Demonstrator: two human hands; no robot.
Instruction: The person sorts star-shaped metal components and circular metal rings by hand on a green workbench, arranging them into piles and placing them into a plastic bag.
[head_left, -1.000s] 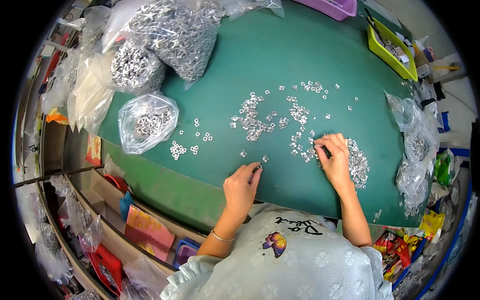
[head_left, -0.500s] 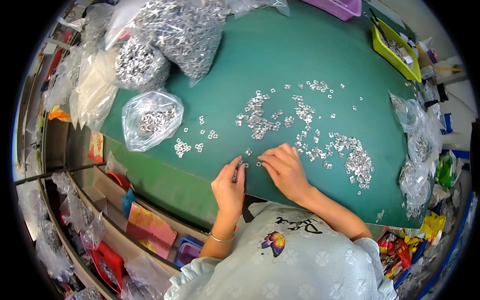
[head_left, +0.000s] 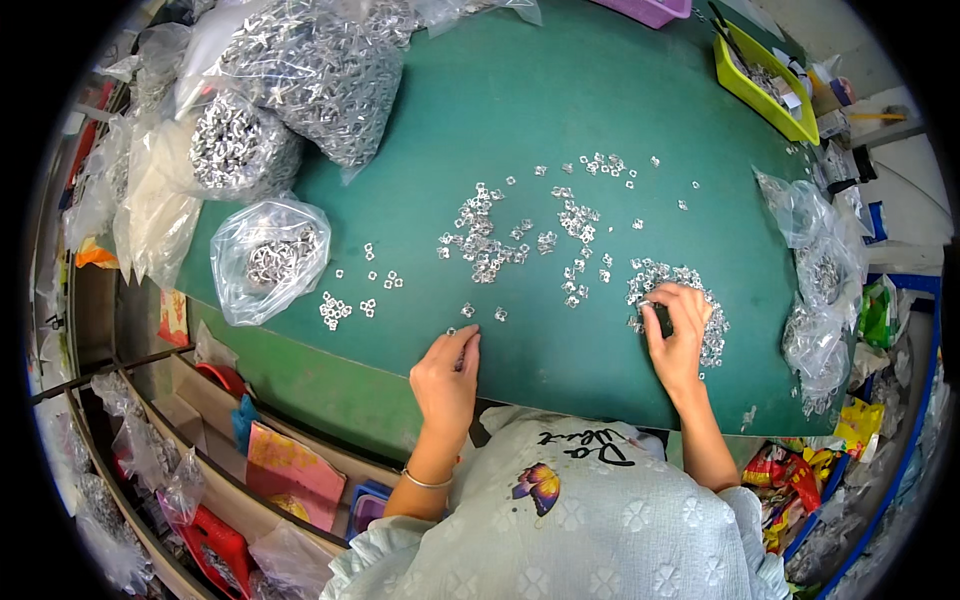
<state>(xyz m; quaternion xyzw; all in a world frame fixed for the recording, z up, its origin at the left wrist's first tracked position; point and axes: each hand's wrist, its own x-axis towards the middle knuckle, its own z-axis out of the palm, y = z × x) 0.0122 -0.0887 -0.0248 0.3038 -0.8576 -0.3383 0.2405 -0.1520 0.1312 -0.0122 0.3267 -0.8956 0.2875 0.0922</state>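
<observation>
My left hand (head_left: 444, 384) is closed near the front edge of the green table, with small silver metal pieces (head_left: 459, 360) partly showing between thumb and fingers. Two small clusters of these pieces lie just beyond its fingertips. Farther right, my right hand (head_left: 682, 335) reaches over the left side of a dense pile of flat, open-centred metal pieces (head_left: 713, 335). Its thumb and fingertips come together on what looks like one small piece. A looser group of pieces (head_left: 490, 255) lies mid-table, with another scattered group (head_left: 578, 222) to its right.
An open clear bag (head_left: 270, 262) of metal parts sits at left, below large filled bags (head_left: 310, 85). Along the right edge lie more clear bags (head_left: 822, 285). A yellow-green basket (head_left: 765, 90) and a purple tray (head_left: 650, 10) stand at the back. Shelves (head_left: 190, 400) border the table's left.
My right hand has moved right, from beside my left hand to the dense pile. A cluster now lies where it was. My left hand stays near the front edge; the view has shifted slightly.
</observation>
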